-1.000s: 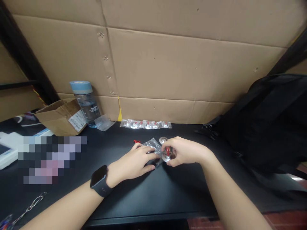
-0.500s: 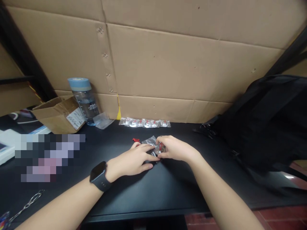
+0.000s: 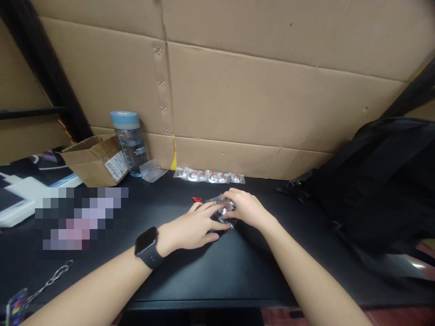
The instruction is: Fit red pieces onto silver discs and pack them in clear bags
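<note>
Starting at the left, a torn cardboard box (image 3: 97, 158) and a blue-capped water bottle (image 3: 131, 142) stand at ten o'clock from the hands, against the cardboard wall. The left hand (image 3: 195, 226) lies flat with its fingers spread, pinning a small clear packet (image 3: 223, 210) to the black surface (image 3: 210, 271), seemingly to stop it sliding. The right hand (image 3: 246, 209) curls closed over that packet. A strip of sealed packets (image 3: 209, 175) lies at twelve o'clock, and a black backpack (image 3: 380, 181) slumps at three.

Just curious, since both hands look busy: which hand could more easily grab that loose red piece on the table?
Probably left. The left hand lies right beside the red piece; the right hand sits farther off, holding the clear packet.
</note>
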Available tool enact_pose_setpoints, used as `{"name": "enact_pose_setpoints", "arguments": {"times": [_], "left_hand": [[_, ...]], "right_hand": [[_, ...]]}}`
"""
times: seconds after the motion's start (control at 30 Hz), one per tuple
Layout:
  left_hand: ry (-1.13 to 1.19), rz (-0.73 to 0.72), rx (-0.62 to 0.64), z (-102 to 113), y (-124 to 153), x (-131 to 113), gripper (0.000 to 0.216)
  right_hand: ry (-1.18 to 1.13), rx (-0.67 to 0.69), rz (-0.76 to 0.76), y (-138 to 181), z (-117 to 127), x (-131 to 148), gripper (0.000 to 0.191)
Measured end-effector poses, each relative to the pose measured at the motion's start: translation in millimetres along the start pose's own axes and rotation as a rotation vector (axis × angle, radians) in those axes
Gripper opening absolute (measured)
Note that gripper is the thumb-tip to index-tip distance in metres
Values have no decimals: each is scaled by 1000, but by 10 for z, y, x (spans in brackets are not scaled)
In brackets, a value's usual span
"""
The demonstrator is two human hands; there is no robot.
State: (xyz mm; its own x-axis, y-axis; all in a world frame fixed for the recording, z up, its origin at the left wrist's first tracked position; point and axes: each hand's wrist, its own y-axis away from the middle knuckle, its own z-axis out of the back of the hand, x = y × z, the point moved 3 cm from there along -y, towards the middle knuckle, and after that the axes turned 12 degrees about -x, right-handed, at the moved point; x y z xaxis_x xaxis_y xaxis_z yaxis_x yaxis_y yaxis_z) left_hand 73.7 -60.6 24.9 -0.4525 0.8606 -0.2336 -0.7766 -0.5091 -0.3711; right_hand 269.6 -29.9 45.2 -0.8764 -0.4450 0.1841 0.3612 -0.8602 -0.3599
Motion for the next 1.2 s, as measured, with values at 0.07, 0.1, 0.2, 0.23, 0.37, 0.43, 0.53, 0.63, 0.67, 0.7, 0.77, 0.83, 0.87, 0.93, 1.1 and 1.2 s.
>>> {"name": "enact_pose_setpoints", "arguments": {"times": [0.07, 0.1, 0.2, 0.23, 0.37, 0.43, 0.53, 0.63, 0.67, 0.7, 0.77, 0.83, 0.87, 0.93, 1.1, 1.2], "left_hand": [[-10, 21, 27, 9, 6, 1, 44], [-13, 33, 40, 13, 12, 4, 44], [-3, 60, 59, 30, 26, 22, 46], [9, 59, 53, 44, 26, 29, 45], [106, 9, -13, 148, -16, 55, 18], [155, 19, -43, 196, -47, 84, 13], [126, 108, -118, 206, -72, 158, 8], [7, 124, -179, 146, -66, 203, 27], [-26, 117, -185, 120, -65, 209, 30], [-51, 114, -188, 95, -66, 215, 30], [-80, 127, -199, 64, -76, 231, 21], [-91, 157, -222, 57, -93, 253, 9], [-89, 177, -234, 60, -102, 267, 9], [-79, 234, -259, 70, -115, 301, 19], [-132, 388, -344, 90, -125, 359, 23], [-155, 373, -395, 89, -130, 317, 12]], "right_hand": [[16, -8, 7, -15, -13, -15, 46], [26, -21, 12, -21, -22, -22, 45], [60, -96, 17, -34, -59, -22, 40], [62, -124, 15, -36, -69, -18, 39], [-137, -84, 80, -47, -42, -17, 44], [-327, -7, 155, -53, 25, -38, 37], [-464, 8, 202, -59, 126, -99, 12], [-436, 41, 226, -49, 95, -114, 28], [-424, 67, 230, -44, 61, -108, 34], [-416, 87, 226, -40, 28, -102, 35], [-405, 91, 205, -42, -14, -101, 24], [-400, 74, 186, -50, -17, -114, 11], [-399, 66, 182, -54, -10, -125, 9], [-396, 46, 171, -60, 4, -151, 7], [-288, -109, 20, -78, -43, -245, 16], [-277, -170, 38, -83, -56, -233, 36]]}}
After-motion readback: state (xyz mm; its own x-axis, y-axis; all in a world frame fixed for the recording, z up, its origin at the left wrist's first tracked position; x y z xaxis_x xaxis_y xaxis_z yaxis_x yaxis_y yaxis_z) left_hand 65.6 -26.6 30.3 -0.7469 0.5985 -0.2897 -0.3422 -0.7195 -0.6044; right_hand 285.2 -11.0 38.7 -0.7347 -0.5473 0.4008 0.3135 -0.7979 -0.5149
